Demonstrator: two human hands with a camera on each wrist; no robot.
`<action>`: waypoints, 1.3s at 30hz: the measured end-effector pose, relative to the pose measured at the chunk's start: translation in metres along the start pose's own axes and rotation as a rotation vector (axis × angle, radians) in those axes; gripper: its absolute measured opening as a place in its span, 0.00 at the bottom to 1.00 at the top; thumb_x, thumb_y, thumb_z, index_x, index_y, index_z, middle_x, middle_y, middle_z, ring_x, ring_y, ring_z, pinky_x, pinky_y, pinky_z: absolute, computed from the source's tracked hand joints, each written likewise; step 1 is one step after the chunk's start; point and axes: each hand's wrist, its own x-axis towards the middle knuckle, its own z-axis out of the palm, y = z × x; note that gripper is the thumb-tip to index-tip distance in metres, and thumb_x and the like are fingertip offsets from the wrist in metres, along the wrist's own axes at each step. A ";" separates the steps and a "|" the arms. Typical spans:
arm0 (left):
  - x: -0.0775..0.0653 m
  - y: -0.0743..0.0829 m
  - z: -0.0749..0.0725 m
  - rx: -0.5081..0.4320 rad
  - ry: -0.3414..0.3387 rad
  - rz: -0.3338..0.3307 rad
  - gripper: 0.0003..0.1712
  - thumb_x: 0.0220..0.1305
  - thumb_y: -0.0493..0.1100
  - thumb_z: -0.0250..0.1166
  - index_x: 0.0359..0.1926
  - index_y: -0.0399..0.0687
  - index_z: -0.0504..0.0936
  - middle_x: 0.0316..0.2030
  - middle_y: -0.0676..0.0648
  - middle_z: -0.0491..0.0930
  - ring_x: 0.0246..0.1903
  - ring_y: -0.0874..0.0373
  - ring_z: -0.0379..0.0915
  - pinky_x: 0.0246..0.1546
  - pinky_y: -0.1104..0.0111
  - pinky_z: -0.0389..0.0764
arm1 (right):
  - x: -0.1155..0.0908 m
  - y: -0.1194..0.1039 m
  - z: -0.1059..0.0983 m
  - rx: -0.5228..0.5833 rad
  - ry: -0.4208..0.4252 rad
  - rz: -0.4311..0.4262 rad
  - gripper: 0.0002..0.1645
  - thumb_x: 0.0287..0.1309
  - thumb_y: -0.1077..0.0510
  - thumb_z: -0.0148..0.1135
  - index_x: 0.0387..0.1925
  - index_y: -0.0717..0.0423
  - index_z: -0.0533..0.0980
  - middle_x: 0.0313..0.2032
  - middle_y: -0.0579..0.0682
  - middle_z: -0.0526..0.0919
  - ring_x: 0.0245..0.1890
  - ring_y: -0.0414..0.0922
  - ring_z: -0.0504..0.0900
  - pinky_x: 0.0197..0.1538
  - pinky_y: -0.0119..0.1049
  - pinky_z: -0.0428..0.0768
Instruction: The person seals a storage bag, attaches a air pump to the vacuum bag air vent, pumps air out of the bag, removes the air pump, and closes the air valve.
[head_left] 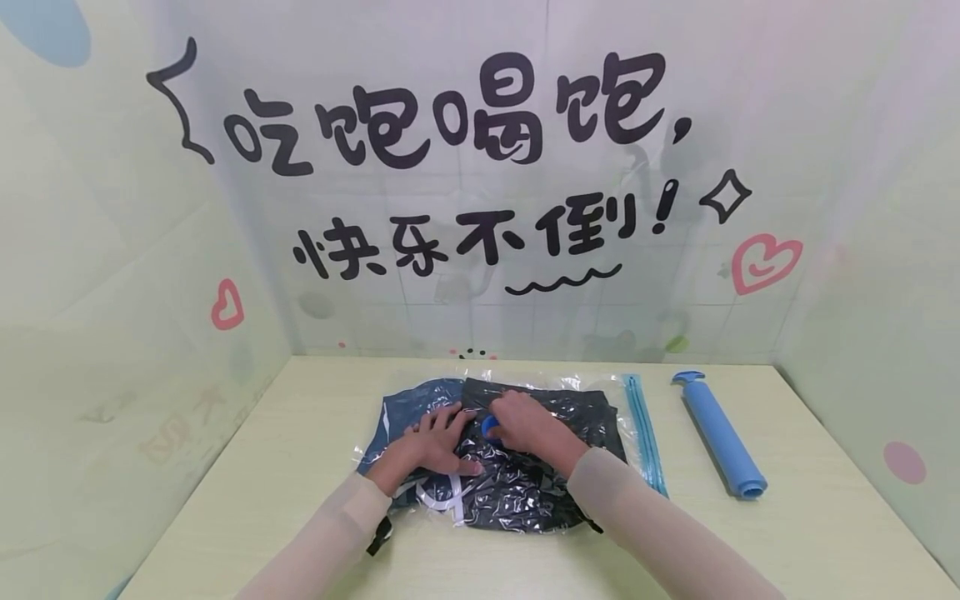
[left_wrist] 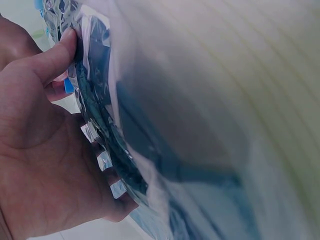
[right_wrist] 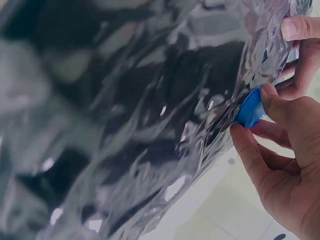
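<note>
A clear plastic vacuum storage bag (head_left: 611, 380) lies flat on the table, with dark folded clothing (head_left: 517, 504) inside, black on the right and navy on the left. My right hand (head_left: 528, 423) pinches a round blue valve cap (right_wrist: 250, 108) on top of the bag between thumb and fingers. Spread out on the bag just left of the cap, my left hand (head_left: 437, 446) presses the plastic with extended fingers. In the left wrist view, the left thumb (left_wrist: 62, 52) rests along the crinkled film, while a bit of blue shows beyond it.
A blue hand pump (head_left: 722, 437) lies on the table to the right, its handle pointing away. The bag's teal zip edge (head_left: 643, 433) runs along its right side. Printed fabric walls (head_left: 480, 325) enclose the table (head_left: 255, 467) at the back and both sides.
</note>
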 end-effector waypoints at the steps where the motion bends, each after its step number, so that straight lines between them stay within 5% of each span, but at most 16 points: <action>1: 0.000 0.000 0.000 -0.001 0.001 0.002 0.51 0.64 0.65 0.68 0.79 0.57 0.56 0.78 0.42 0.45 0.73 0.32 0.43 0.63 0.32 0.55 | 0.000 0.001 -0.001 0.017 -0.011 -0.002 0.13 0.63 0.50 0.73 0.35 0.57 0.83 0.27 0.46 0.79 0.29 0.43 0.77 0.36 0.38 0.78; 6: -0.001 0.000 -0.001 0.004 0.000 0.003 0.51 0.64 0.66 0.67 0.79 0.56 0.55 0.78 0.41 0.45 0.73 0.32 0.43 0.63 0.32 0.55 | -0.005 0.010 -0.008 0.151 -0.070 -0.060 0.19 0.60 0.60 0.74 0.52 0.59 0.83 0.44 0.52 0.83 0.48 0.49 0.80 0.53 0.43 0.79; 11: 0.000 0.001 -0.001 0.014 -0.014 -0.007 0.51 0.64 0.67 0.66 0.79 0.56 0.54 0.79 0.42 0.43 0.73 0.33 0.41 0.64 0.33 0.54 | -0.008 0.014 -0.008 0.242 -0.077 -0.147 0.26 0.58 0.70 0.71 0.58 0.55 0.81 0.53 0.55 0.78 0.55 0.53 0.77 0.57 0.48 0.77; 16: -0.002 0.002 -0.002 0.008 -0.021 -0.008 0.51 0.64 0.67 0.66 0.79 0.54 0.54 0.79 0.43 0.43 0.74 0.33 0.41 0.64 0.33 0.53 | -0.008 0.013 -0.008 0.252 -0.060 -0.216 0.24 0.57 0.74 0.69 0.54 0.56 0.83 0.53 0.55 0.78 0.56 0.54 0.77 0.57 0.50 0.78; 39: -0.001 0.000 0.000 0.003 -0.011 -0.011 0.50 0.64 0.67 0.67 0.79 0.56 0.56 0.78 0.43 0.44 0.73 0.34 0.42 0.63 0.34 0.55 | -0.005 0.013 -0.002 0.134 -0.039 -0.199 0.22 0.58 0.74 0.69 0.53 0.55 0.85 0.50 0.52 0.82 0.52 0.49 0.80 0.54 0.42 0.80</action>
